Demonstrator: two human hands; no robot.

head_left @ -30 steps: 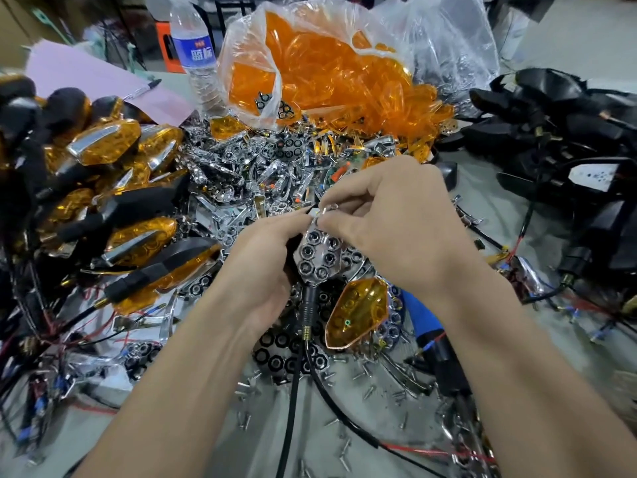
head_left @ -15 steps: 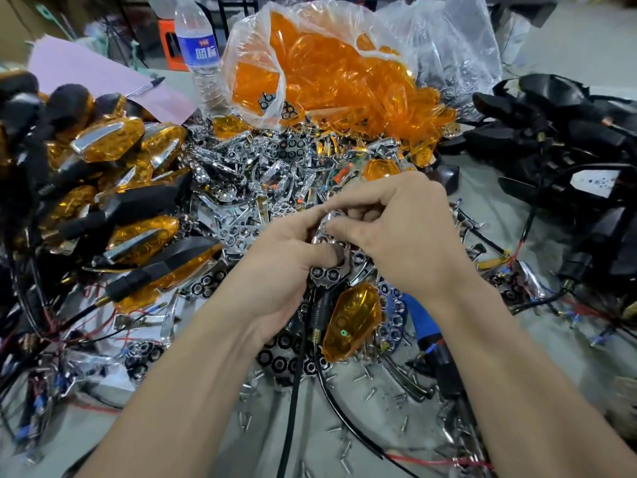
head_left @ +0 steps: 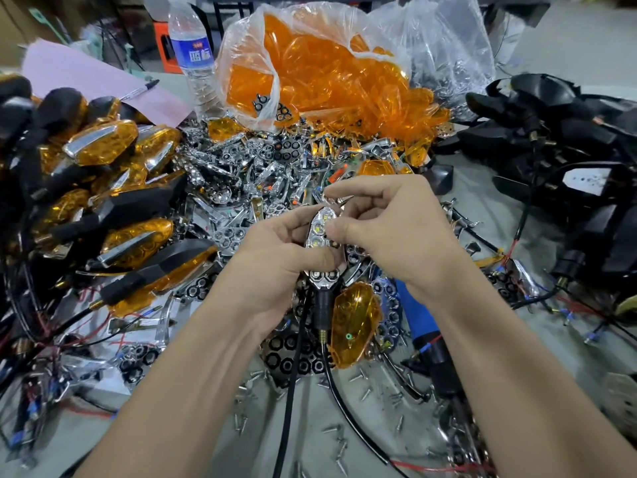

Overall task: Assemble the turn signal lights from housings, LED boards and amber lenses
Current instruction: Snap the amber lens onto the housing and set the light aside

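Note:
At the centre of the head view my left hand (head_left: 275, 257) grips a black turn signal housing (head_left: 322, 274) with a chrome reflector and LED board (head_left: 320, 232) seated in it. My right hand (head_left: 389, 229) pinches the upper end of that chrome insert with thumb and fingers. The housing's black stem and cable (head_left: 322, 312) hang down below my hands. A loose amber lens (head_left: 355, 326) lies just below my right wrist.
Finished amber lights (head_left: 103, 143) are piled at left, empty black housings (head_left: 568, 139) at right. A clear bag of amber lenses (head_left: 320, 63) and a water bottle (head_left: 194, 56) stand behind a heap of chrome reflectors (head_left: 241, 174). A blue-handled screwdriver (head_left: 420, 322) and several screws (head_left: 365, 395) lie in front.
The housing has been turned, so the chrome insert with its bright LEDs now faces up. My right fingers have shifted toward its upper tip, and both hands sit slightly lower.

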